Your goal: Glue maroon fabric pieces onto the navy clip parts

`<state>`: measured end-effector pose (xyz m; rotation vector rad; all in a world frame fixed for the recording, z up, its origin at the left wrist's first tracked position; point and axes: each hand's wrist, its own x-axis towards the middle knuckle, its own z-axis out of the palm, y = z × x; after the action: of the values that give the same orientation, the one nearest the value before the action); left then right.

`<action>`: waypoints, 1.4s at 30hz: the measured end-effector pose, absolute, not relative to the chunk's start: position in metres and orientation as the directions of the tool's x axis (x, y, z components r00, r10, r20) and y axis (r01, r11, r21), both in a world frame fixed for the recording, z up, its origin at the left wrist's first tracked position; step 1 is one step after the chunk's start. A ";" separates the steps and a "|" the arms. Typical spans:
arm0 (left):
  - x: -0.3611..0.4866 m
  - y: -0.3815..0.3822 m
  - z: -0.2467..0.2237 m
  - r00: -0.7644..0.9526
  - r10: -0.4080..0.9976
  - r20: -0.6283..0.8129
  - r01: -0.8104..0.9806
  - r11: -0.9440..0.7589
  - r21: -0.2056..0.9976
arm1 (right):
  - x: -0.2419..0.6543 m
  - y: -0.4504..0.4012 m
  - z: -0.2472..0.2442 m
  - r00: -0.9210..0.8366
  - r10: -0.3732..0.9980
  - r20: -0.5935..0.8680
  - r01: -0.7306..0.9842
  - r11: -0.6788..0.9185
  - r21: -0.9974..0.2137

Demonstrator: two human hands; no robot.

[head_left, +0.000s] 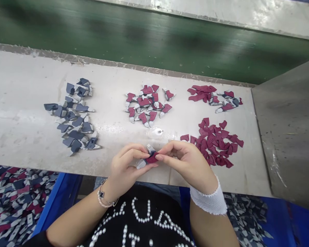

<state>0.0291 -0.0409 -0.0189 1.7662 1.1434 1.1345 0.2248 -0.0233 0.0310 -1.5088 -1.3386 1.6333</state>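
Near the front edge of the table, my left hand [130, 161] pinches a small plastic part [141, 164] with white, dark blue and maroon sections. My right hand [182, 159] grips the maroon piece [152, 157] on that part between thumb and fingertips. Both hands meet on this one part, and the fingertips hide some of it. A pile of loose maroon pieces [213, 142] lies just right of my right hand. Farther up, in the middle, sit several white-and-maroon parts [145, 101]. Grey-blue and white parts [76, 118] are heaped to the left.
More maroon pieces [201, 92] and a few mixed parts [226, 101] lie at the back right. A metal panel [285, 130] bounds the right side; a green strip [144, 41] runs behind. Blue bins [54, 199] with many parts [15, 202] stand below the table [113, 137].
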 end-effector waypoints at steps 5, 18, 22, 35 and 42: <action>0.027 -0.040 -0.022 0.231 0.908 0.349 0.224 -0.398 0.889 | 0.224 -0.022 0.030 -0.231 0.874 -0.428 0.193 -0.390 -0.900; 0.019 -0.036 -0.016 0.274 0.884 0.377 0.124 -0.422 0.898 | 0.221 -0.024 0.031 -0.482 0.816 -0.319 0.126 -0.296 -0.947; 0.020 -0.035 -0.012 0.268 0.877 0.400 0.124 -0.443 0.888 | 0.218 -0.029 0.038 -0.418 0.879 -0.230 0.283 -0.114 -0.952; 0.020 -0.037 -0.005 0.254 0.872 0.417 0.136 -0.459 0.878 | 0.225 -0.036 0.045 -0.504 0.826 -0.252 0.279 -0.121 -0.953; 0.020 -0.034 0.002 0.286 0.821 0.495 0.129 -0.545 0.829 | 0.224 -0.037 0.048 -0.507 0.839 -0.198 0.293 -0.048 -0.955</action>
<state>0.0202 -0.0336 0.0024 1.8769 0.8519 1.2956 0.2244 -0.0372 0.0478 -1.1978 -1.7770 1.5834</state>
